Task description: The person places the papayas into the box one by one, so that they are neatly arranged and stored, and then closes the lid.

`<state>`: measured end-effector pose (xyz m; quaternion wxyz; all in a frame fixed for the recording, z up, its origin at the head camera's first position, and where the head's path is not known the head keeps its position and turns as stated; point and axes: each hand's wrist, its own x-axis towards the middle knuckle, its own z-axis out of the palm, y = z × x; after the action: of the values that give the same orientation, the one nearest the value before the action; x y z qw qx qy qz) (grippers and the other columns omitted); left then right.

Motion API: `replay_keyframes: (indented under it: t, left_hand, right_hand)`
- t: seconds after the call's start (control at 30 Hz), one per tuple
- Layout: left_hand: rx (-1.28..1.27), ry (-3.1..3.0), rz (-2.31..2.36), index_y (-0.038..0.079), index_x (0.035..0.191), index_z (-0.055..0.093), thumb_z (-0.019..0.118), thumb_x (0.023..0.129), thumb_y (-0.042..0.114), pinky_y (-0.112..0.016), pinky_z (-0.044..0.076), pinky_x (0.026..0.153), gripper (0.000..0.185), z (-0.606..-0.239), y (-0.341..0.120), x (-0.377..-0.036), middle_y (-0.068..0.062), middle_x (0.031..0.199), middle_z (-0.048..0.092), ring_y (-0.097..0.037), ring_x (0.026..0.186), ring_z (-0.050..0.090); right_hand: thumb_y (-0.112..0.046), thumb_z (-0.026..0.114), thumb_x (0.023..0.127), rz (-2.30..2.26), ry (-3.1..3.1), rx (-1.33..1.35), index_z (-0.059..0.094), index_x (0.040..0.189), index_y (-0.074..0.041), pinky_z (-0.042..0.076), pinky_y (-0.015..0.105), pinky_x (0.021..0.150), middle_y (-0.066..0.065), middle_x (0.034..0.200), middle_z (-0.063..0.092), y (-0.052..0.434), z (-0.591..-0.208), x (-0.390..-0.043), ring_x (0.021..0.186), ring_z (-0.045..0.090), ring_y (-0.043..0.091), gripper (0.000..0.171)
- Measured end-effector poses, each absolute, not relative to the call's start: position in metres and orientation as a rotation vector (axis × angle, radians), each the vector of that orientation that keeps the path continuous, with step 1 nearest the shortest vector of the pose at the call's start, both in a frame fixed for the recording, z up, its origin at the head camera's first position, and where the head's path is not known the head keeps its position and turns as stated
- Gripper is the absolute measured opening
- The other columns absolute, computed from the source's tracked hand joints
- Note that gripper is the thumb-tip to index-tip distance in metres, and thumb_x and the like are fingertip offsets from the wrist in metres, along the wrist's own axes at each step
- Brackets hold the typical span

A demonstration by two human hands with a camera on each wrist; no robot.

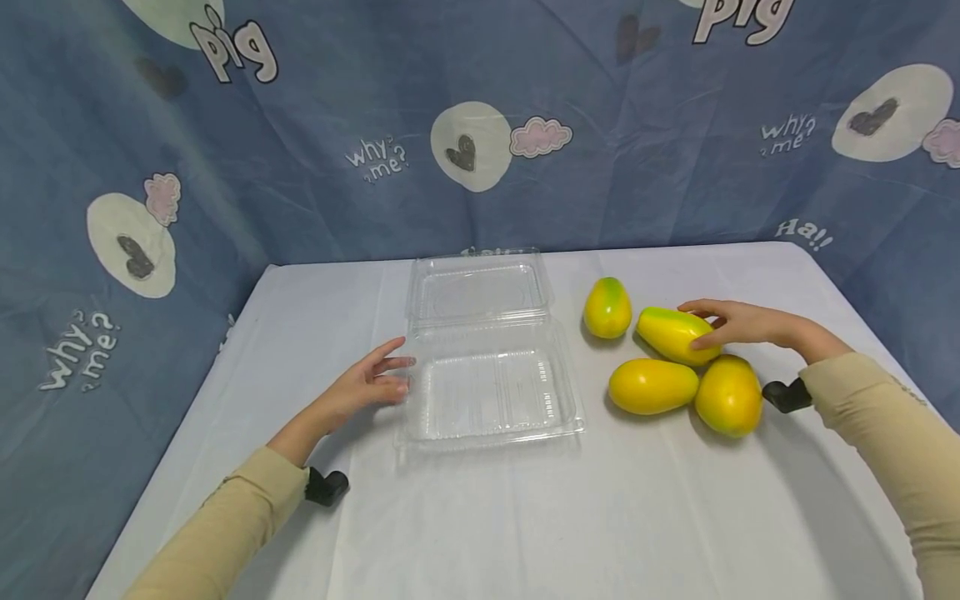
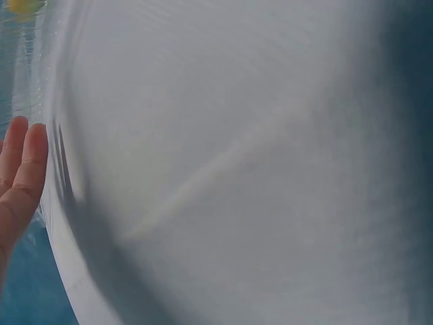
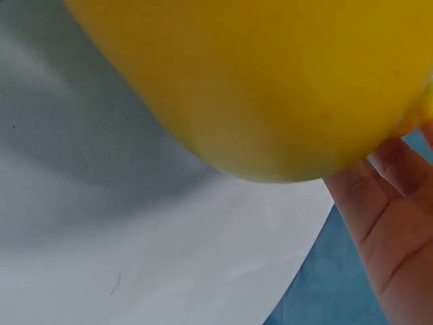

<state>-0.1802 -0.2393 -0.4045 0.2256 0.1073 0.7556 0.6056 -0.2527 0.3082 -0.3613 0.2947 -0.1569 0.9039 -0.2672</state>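
Observation:
In the head view my right hand (image 1: 738, 323) grips the upper right end of a yellow-green papaya (image 1: 671, 333), thumb on the near side and fingers on the far side. Close by lie a papaya with a green top (image 1: 607, 308), a yellow papaya (image 1: 652, 387) and a rounder-looking one (image 1: 729, 397). A large yellow papaya (image 3: 257, 88) fills the upper right wrist view and partly hides the fingers. My left hand (image 1: 367, 387), fingers spread and holding nothing, is at the left edge of a clear plastic clamshell box (image 1: 480, 396); whether it touches is unclear.
The box's lid (image 1: 480, 287) lies folded back towards the far table edge. A white cloth (image 1: 480, 525) covers the table. Blue printed fabric (image 1: 637, 192) hangs behind it and along both sides. Black wrist mounts (image 1: 327, 487) show below the sleeves.

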Motion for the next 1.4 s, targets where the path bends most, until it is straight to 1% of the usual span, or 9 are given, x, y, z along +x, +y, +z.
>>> replay_keyframes:
  t: [0.13, 0.23, 0.33, 0.6, 0.77, 0.93, 1.1, 1.2, 1.4]
  left_hand:
    - [0.31, 2.077, 1.669, 0.011, 0.148, 0.008, 0.062, 0.085, 0.007, -0.025, 0.047, 0.085, 0.083, -0.406, -0.241, -0.179, -0.023, 0.145, 0.027, -0.041, 0.124, 0.039]
    - [0.324, 2.078, 1.664, 0.011, 0.148, 0.007, 0.063, 0.085, 0.007, -0.023, 0.046, 0.086, 0.084, -0.407, -0.241, -0.179, -0.022, 0.146, 0.025, -0.041, 0.125, 0.038]
    - [0.326, 2.076, 1.658, 0.011, 0.148, 0.007, 0.063, 0.084, 0.007, -0.025, 0.045, 0.087, 0.086, -0.407, -0.24, -0.178, -0.021, 0.147, 0.024, -0.042, 0.125, 0.037]
    - [0.308, 2.094, 1.633, 0.014, 0.148, 0.007, 0.061, 0.085, 0.005, -0.035, 0.042, 0.094, 0.084, -0.405, -0.237, -0.178, -0.018, 0.148, 0.024, -0.039, 0.125, 0.038]
    - [0.315, 2.086, 1.642, 0.013, 0.148, 0.006, 0.063, 0.084, 0.007, -0.035, 0.042, 0.093, 0.086, -0.405, -0.236, -0.178, -0.019, 0.148, 0.023, -0.04, 0.125, 0.038]
    - [0.312, 2.084, 1.651, 0.015, 0.148, 0.005, 0.063, 0.084, 0.009, -0.036, 0.042, 0.093, 0.087, -0.407, -0.237, -0.179, -0.019, 0.148, 0.023, -0.04, 0.125, 0.038]
    - [0.313, 2.084, 1.652, 0.017, 0.149, 0.005, 0.061, 0.085, 0.006, -0.037, 0.041, 0.094, 0.085, -0.41, -0.237, -0.182, -0.017, 0.148, 0.022, -0.039, 0.126, 0.037]
    - [0.314, 2.083, 1.651, 0.018, 0.149, 0.005, 0.061, 0.085, 0.007, -0.039, 0.04, 0.094, 0.086, -0.41, -0.237, -0.183, -0.017, 0.148, 0.023, -0.04, 0.126, 0.037]
    - [0.316, 2.078, 1.644, 0.018, 0.149, 0.004, 0.062, 0.085, 0.01, -0.041, 0.041, 0.094, 0.087, -0.411, -0.237, -0.184, -0.017, 0.148, 0.022, -0.04, 0.127, 0.035]
  right_hand:
    - [-0.037, 0.058, 0.087, -0.736, 2.385, -0.402, 0.023, 0.143, -0.004, 0.025, 0.067, 0.095, 0.034, 0.141, 0.022, 0.309, -0.363, -0.253, 0.125, 0.023, 0.054, 0.074]
    - [-0.036, 0.058, 0.087, -0.766, 2.366, -0.398, 0.022, 0.142, -0.005, 0.024, 0.068, 0.095, 0.034, 0.141, 0.02, 0.309, -0.363, -0.253, 0.126, 0.022, 0.053, 0.073]
    - [-0.036, 0.058, 0.087, -0.795, 2.355, -0.391, 0.023, 0.141, -0.006, 0.025, 0.067, 0.095, 0.033, 0.142, 0.02, 0.31, -0.364, -0.251, 0.126, 0.022, 0.051, 0.071]
    - [-0.035, 0.057, 0.087, -0.83, 2.373, -0.404, 0.025, 0.14, -0.006, 0.028, 0.066, 0.094, 0.032, 0.14, 0.024, 0.314, -0.365, -0.246, 0.125, 0.024, 0.049, 0.068]
    - [-0.034, 0.056, 0.087, -0.837, 2.396, -0.417, 0.025, 0.14, -0.005, 0.027, 0.066, 0.094, 0.031, 0.139, 0.026, 0.314, -0.36, -0.245, 0.124, 0.027, 0.048, 0.067]
    - [-0.031, 0.056, 0.088, -0.861, 2.409, -0.442, 0.024, 0.14, -0.004, 0.028, 0.066, 0.094, 0.032, 0.139, 0.026, 0.314, -0.354, -0.245, 0.123, 0.028, 0.048, 0.067]
    - [-0.029, 0.057, 0.088, -0.869, 2.433, -0.454, 0.023, 0.141, -0.003, 0.029, 0.064, 0.093, 0.03, 0.139, 0.026, 0.314, -0.347, -0.245, 0.123, 0.03, 0.046, 0.069]
    - [-0.03, 0.057, 0.088, -0.874, 2.443, -0.451, 0.022, 0.142, -0.003, 0.029, 0.065, 0.094, 0.029, 0.14, 0.026, 0.313, -0.341, -0.246, 0.124, 0.028, 0.047, 0.07]
    - [-0.029, 0.057, 0.087, -0.882, 2.461, -0.474, 0.02, 0.144, -0.006, 0.032, 0.065, 0.091, 0.028, 0.141, 0.027, 0.307, -0.329, -0.248, 0.123, 0.031, 0.046, 0.071]
